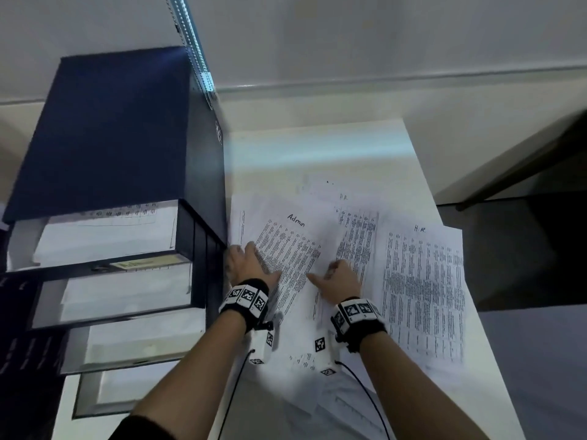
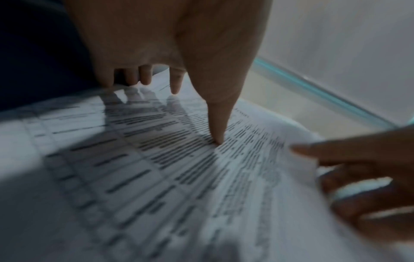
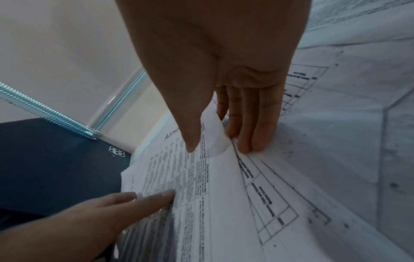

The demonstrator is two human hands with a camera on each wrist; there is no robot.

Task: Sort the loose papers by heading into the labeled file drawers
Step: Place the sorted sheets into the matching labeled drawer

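Observation:
A printed sheet headed "Admin" point(image 1: 292, 246) lies on top of the loose papers on the white table point(image 1: 317, 147). My left hand point(image 1: 247, 262) rests flat on its left side beside the cabinet, fingers straight and thumb tip point(image 2: 216, 141) pressing the print. My right hand point(image 1: 340, 277) pinches the sheet's right edge: the thumb point(image 3: 192, 145) lies on top and the fingers point(image 3: 244, 141) are tucked under the lifted edge. Sheets headed "H.R" point(image 1: 422, 281) lie to the right. The dark blue file cabinet point(image 1: 104, 128) stands at the left with several drawers pulled out.
The open drawers point(image 1: 117, 296) step out toward me, each holding white papers; one front carries a pale label point(image 1: 133, 265) too blurred to read. More sheets point(image 1: 343, 404) spread toward the table's near edge. The table's right edge point(image 1: 470, 312) drops to a dark floor. A wall stands behind.

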